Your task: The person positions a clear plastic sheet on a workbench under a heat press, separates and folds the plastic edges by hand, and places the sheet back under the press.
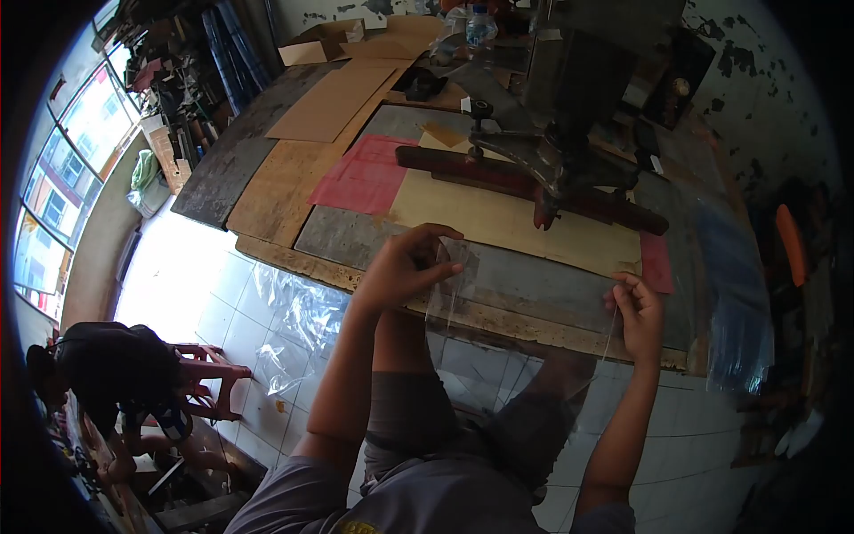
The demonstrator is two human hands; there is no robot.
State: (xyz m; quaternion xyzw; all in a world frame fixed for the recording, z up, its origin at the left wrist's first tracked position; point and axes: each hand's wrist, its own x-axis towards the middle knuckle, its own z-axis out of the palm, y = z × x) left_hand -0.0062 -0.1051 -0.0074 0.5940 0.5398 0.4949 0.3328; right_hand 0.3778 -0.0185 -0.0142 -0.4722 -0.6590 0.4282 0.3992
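My left hand [411, 265] is at the near edge of the worktable, its fingers curled, with a gap between index fingertip and thumb tip. A thin clear plastic sheet [534, 307] hangs between my two hands, over the table's edge and above my lap. Its left end falls in folds below my left fingers; the exact hold there is partly hidden. My right hand [639, 313] pinches the sheet's right edge between thumb and fingers. Beyond my hands, a cream-coloured sheet [498, 222] lies on the grey table plate, with pink sheet [360, 173] showing at both ends.
A dark metal press with a long red-brown bar [525, 187] stands over the cream sheet. Brown cardboard [334, 105] lies at the back left. Clear plastic [738, 303] drapes over the right edge; more plastic [298, 320] lies lower left. A person [124, 383] sits near a red stool [213, 378].
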